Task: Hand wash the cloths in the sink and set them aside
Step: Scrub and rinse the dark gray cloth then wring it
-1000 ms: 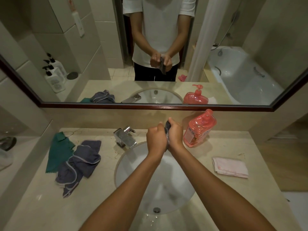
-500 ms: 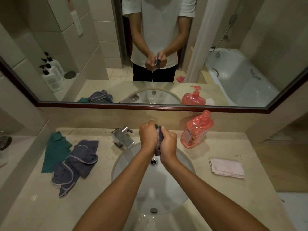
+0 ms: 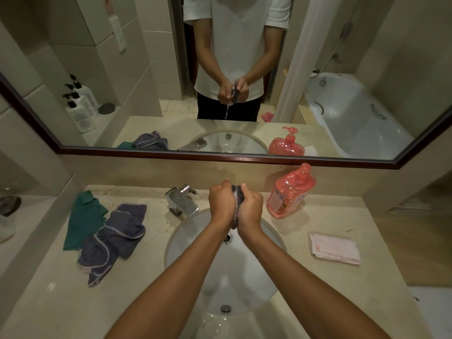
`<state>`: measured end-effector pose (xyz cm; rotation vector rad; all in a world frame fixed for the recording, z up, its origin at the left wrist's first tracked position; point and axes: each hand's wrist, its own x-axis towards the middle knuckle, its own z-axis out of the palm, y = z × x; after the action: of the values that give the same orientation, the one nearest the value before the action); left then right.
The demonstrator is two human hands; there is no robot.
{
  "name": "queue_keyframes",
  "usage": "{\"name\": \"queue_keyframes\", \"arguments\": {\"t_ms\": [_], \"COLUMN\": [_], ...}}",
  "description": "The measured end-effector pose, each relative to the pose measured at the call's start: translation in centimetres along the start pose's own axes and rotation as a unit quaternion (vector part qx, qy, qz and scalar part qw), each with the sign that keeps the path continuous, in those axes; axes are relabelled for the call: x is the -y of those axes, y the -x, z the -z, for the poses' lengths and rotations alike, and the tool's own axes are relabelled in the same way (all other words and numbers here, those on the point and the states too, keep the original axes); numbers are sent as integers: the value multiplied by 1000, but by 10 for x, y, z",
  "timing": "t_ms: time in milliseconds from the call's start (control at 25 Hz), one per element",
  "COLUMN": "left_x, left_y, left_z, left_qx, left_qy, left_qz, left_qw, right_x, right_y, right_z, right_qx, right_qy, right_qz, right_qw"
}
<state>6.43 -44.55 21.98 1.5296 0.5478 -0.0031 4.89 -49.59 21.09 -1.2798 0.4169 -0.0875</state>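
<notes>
Two hands meet above the sink [image 3: 195, 231], the left hand [image 3: 221, 204] and the right hand [image 3: 252, 206] each clenched around a small dark grey cloth [image 3: 238, 194] bunched between them; only a strip of the fabric shows between the fists. In the mirror [image 3: 318, 133] a thin trickle of water falls from the reflected cloth.

Writing is scarce. A pink pump bottle [image 3: 291, 192] stands on the counter just right of the hands, with a pale label on its front whose print is too small to read. Reflected in the mirror, white pump bottles [image 3: 80, 111] with black tops sit on a ledge; their labels look grey and blurred, so no brand can be made out.

On the beige stone counter [image 3: 330, 277], left of the basin, lies a green cloth [image 3: 82, 221], partly overlapped by a crumpled blue-grey cloth with pale trim [image 3: 115, 238]. On the right side a folded pink cloth [image 3: 333, 248] lies flat, well apart from the sink. A chrome tap [image 3: 182, 201] is mounted at the basin's back left edge.

Pale tiled walls surround the room, and the mirror has a dark wooden frame. It reflects a white bathtub [image 3: 349, 123], a light shower curtain [image 3: 296, 69], and the person's white shirt and dark trousers.
</notes>
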Motion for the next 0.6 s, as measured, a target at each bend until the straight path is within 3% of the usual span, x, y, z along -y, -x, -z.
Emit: {"name": "queue_keyframes", "arguments": {"t_ms": [120,360,440,600], "left_x": [8,3,9,2], "left_y": [14,-1,10,-1], "left_z": [-5,2,-4,0], "left_qx": [23,-20,-12,-15], "left_qy": [-25,3,-8,-30], "left_qz": [-22,9,-3,-13], "left_qw": [999,1000,1000,999], "right_x": [13,-7,7,-2], "right_y": [-17,4,-13,-2], "right_z": [0,-2,-2,2], "right_qx": [-7,-3,-20,26], "right_qy": [-55,25,13,0], "right_qz": [-31,-4,-21,0], "right_qw": [998,1000,1000,1000]}}
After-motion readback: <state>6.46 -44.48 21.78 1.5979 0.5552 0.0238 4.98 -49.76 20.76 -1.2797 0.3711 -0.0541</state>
